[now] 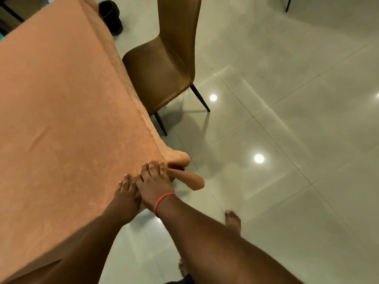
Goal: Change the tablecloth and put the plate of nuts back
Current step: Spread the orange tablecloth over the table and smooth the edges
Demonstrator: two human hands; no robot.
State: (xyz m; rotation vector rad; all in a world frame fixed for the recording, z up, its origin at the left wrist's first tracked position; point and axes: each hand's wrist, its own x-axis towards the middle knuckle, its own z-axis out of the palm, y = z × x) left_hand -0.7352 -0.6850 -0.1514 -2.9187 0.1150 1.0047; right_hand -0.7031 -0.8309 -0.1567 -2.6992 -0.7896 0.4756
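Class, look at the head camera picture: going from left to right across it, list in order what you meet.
Orange tablecloth → left hand → right hand, both at the cloth's near corner → brown chair → bare foot on the tiled floor.

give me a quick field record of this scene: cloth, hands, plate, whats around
tablecloth: orange tablecloth spread over the table, its corner hanging off the near right edge
left hand: left hand on the cloth at the table corner, fingers bent over it
right hand: right hand beside the left, fingers on the cloth corner; red band at the wrist
plate of nuts: not in view
nearby: brown chair at the table's right side; dark bin behind; glossy tiled floor
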